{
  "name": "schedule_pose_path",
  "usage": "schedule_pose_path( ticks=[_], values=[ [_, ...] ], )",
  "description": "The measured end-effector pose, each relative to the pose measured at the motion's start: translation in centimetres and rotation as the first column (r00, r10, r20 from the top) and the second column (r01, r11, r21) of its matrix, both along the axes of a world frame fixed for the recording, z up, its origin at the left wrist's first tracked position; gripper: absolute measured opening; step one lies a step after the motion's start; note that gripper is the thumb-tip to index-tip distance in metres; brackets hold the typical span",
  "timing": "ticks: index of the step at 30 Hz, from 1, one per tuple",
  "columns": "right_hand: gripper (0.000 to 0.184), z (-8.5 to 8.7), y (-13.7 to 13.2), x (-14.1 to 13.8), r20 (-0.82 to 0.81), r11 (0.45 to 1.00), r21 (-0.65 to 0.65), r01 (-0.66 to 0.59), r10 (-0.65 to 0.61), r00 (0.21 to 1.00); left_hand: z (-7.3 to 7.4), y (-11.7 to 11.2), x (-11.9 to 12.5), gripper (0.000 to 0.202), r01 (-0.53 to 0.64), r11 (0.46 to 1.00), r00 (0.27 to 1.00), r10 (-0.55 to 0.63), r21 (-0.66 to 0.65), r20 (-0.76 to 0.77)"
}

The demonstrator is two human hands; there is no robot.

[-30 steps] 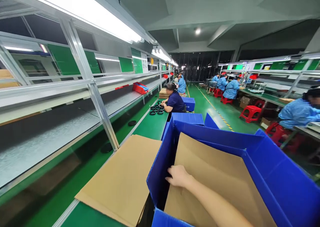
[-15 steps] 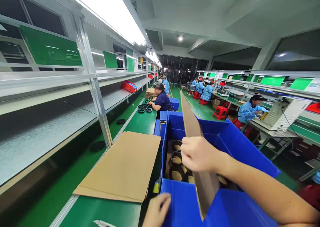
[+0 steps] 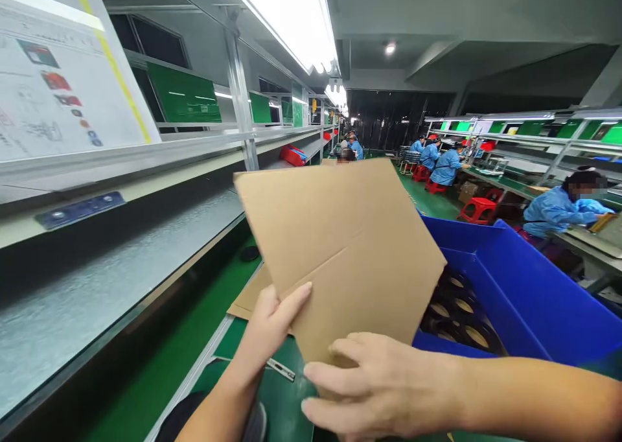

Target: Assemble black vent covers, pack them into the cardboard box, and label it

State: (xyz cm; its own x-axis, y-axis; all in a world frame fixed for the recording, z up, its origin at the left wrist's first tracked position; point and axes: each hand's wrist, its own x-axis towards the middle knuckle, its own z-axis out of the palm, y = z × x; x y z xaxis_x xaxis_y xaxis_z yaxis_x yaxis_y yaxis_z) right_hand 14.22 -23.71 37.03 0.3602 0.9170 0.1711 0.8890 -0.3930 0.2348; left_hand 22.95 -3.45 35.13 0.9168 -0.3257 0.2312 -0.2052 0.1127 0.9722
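Both my hands hold up a flat sheet of brown corrugated cardboard (image 3: 340,247) with a fold line across it. My left hand (image 3: 269,332) grips its lower left edge, and my right hand (image 3: 379,383) pinches its bottom corner. To the right stands a blue corrugated plastic crate (image 3: 515,280), with dark rings (image 3: 457,312) in layers inside it. The sheet hides the crate's left part. Below my left hand, a utility knife (image 3: 280,369) lies on the green bench top (image 3: 286,403).
A second cardboard sheet (image 3: 247,296) lies on the bench under the held one. A printed instruction sheet (image 3: 63,72) hangs at upper left above metal shelving (image 3: 121,247). A co-worker in a blue smock (image 3: 558,212) sits at the right-hand bench, with others farther down the aisle.
The cardboard sheet has risen out of the crate and now tilts flat-on before me, held by both hands. My left hand has moved from the crate's front onto the sheet.
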Motion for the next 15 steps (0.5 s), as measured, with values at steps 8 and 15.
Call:
schedule_pose_path(
  ticks=[8,15],
  values=[
    [0.044,-2.8,-8.0,-0.7,0.015,0.897,0.263,0.355,-0.372,0.928,-6.6,6.9,0.1,0.032,-0.649,0.76,0.662,0.541,0.035,0.519],
    [0.032,-10.8,-15.5,-2.0,-0.066,0.707,0.368,0.604,-0.628,0.776,-15.2,3.8,6.8,0.041,-0.653,0.755,0.708,0.58,0.062,0.402]
  ],
)
